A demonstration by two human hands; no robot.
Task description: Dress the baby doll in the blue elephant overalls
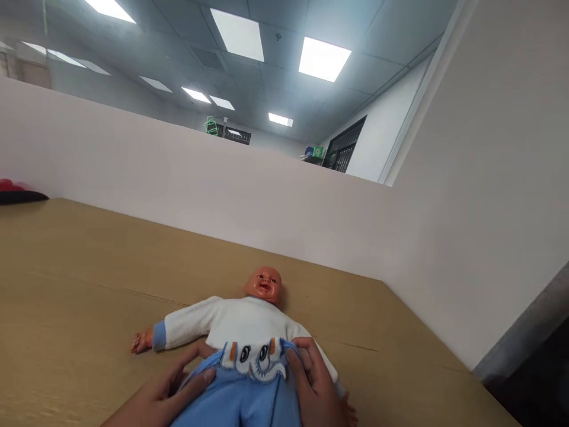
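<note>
A baby doll (242, 323) lies on its back on the brown table (89, 267), head toward the far wall, in a white fleece top with blue cuffs. Blue trousers (249, 391) with an embroidered face patch cover its lower body. My left hand (171, 391) pinches the waistband on the doll's left side, thumb on top of the fabric. My right hand (313, 385) grips the waistband on the other side, fingers curled round the cloth. Both hands sit at the doll's waist. The doll's legs are out of view below.
White partition walls (267, 201) close off the table at the back and on the right. A dark and red object (18, 193) lies at the far left edge. Ceiling lights and a dark doorway show above the partition.
</note>
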